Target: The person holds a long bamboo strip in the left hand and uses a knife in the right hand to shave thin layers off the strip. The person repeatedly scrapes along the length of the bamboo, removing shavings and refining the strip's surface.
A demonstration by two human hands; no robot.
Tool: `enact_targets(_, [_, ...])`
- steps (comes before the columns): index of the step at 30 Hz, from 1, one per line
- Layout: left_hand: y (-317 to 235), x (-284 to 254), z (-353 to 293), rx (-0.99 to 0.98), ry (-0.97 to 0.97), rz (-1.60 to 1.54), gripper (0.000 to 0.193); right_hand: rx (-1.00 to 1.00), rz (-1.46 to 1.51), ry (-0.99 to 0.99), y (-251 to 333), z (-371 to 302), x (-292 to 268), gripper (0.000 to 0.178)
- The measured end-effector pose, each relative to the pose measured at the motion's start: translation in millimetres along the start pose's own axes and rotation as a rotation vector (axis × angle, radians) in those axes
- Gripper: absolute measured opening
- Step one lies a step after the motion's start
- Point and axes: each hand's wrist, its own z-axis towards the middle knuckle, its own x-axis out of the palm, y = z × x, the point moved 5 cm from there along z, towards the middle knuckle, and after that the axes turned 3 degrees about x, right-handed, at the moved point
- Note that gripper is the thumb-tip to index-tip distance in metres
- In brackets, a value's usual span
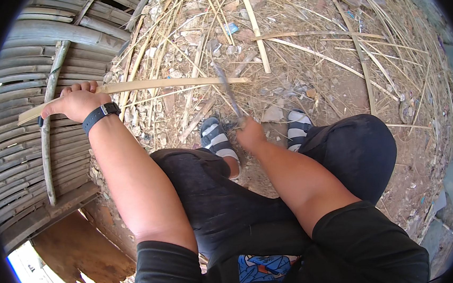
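A long pale bamboo strip runs nearly level across the upper left, its right end over the littered ground. My left hand, with a dark watch on the wrist, is closed round the strip near its left end. In front of my feet, my right hand is wrapped round the handle of a long, narrow knife. Its blade points up and slightly left, a little blurred, and crosses the strip near the right end. Whether blade and strip touch I cannot tell. My fingers hide most of the handle.
A wall of split bamboo with an upright pole stands close on the left. Loose bamboo strips, straw and rubble cover the ground ahead and right. My sandalled feet are below the knife. A rusty sheet lies lower left.
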Motion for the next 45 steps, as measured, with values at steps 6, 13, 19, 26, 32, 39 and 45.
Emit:
enact_targets(6, [1,0,2,0.01,0.001,-0.006,0.074,0.238,-0.023,-0.082,-23,10,-2,0.052])
enact_targets(13, [-52,-15,14,0.064,-0.061,-0.182,0.078,0.053,0.149,-0.212,69,-13,-45,0.063])
enact_targets(19, [-112,-43,14,0.081,-0.066,-0.556,0.079,-0.571,-0.118,-0.241,204,-69,-140,0.05])
enact_targets(26, [-169,-120,33,0.187,0.06,-0.86,0.084,-0.497,-0.533,-0.483,178,-55,-289,0.032])
enact_targets(32, [-180,-125,23,0.227,0.094,-0.957,0.082,-0.223,0.133,-0.758,91,2,-373,0.037])
enact_targets(39, [-174,-112,22,0.219,0.081,-0.919,0.081,-0.651,0.023,-0.61,176,-72,-328,0.033])
enact_targets(45, [-178,-108,23,0.165,0.278,-0.943,0.085,-0.987,-0.49,-0.402,208,-97,-270,0.035])
